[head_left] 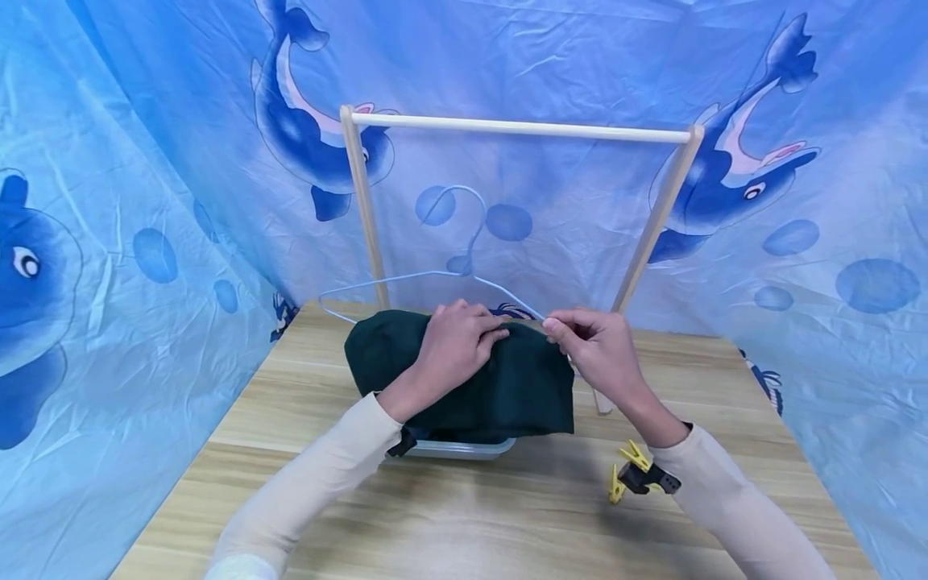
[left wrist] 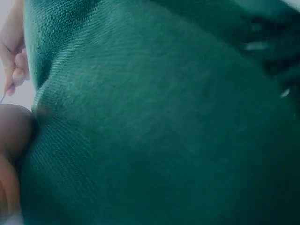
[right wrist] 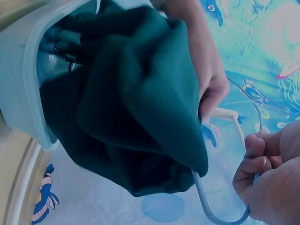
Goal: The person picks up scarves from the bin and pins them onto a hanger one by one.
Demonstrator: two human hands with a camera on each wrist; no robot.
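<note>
A dark green cloth (head_left: 532,387) hangs bunched over the lower part of a light blue wire hanger (head_left: 428,275). Its garment type cannot be told. My left hand (head_left: 457,338) grips the cloth near its top middle; in the left wrist view the cloth (left wrist: 140,112) fills most of the picture. With thumb and fingers my right hand (head_left: 598,346) pinches the hanger's right arm near its end. The right wrist view shows the hanger's rounded corner (right wrist: 215,218) coming out of the cloth (right wrist: 150,89), beside my right hand (right wrist: 272,173). The hanger's hook points up.
Below the cloth stands a pale blue plastic basin (head_left: 464,451), with dark things inside (right wrist: 61,56). A wooden rack with a white rail (head_left: 522,127) rises behind. Yellow clothespins (head_left: 616,487) lie by my right wrist on the wooden table (head_left: 449,532). Blue dolphin-print sheets (head_left: 580,48) surround it.
</note>
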